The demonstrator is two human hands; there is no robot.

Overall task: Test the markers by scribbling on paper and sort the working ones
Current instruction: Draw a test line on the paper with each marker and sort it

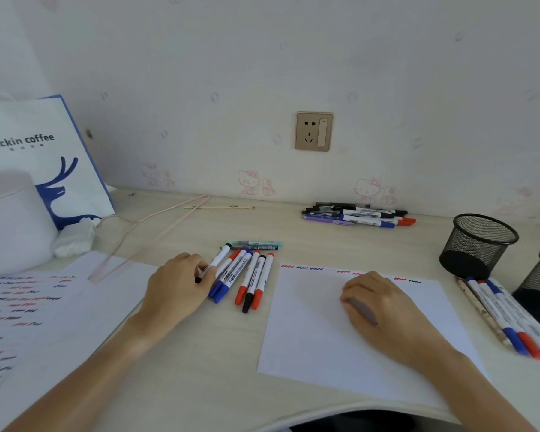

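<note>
1. Left hand (176, 285) pinches a black-capped marker (214, 262) at the edge of the marker cluster (247, 275).
2. Right hand (376, 302), fingers curled, rests on the scribble sheet (309, 338); whether it holds anything is unclear.
3. Two mesh cups (477, 244) stand right, markers (505, 316) beside them.

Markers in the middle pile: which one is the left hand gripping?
The black-capped marker at the pile's left edge; the left hand curls round its lower end, while the other markers lie untouched.
</note>
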